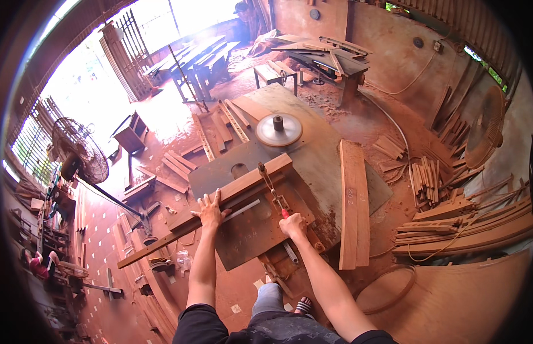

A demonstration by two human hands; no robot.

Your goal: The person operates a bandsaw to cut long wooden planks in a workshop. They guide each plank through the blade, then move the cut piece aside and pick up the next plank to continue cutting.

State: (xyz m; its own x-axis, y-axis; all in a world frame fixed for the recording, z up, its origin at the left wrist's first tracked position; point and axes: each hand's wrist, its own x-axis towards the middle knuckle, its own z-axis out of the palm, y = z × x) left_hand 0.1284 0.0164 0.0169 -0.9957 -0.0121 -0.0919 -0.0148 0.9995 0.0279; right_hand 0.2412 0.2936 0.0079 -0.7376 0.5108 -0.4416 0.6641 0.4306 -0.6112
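Note:
A long, squared wooden piece (pixel 252 181) lies slantwise across a flat sliding board (pixel 243 234) on the grey machine table (pixel 323 157). My left hand (pixel 211 211) rests on the left part of the wooden piece, fingers spread. My right hand (pixel 294 225) is wrapped round the red handle (pixel 285 213) of a metal toggle clamp (pixel 270 184), whose arm reaches over the wooden piece. Beyond it sits a round metal disc (pixel 289 131) with a dark spindle (pixel 278 121) standing up at its centre. A slim wooden strip (pixel 149 250) sticks out to the lower left.
Wide boards (pixel 352 200) lie on the machine table's right side. A standing fan (pixel 80 152) is at left, another fan (pixel 485 127) at right. Stacked planks (pixel 467 232) line the right wall. Loose strips (pixel 174 166) lie left of the table; a wood-laden workbench (pixel 329 57) stands behind.

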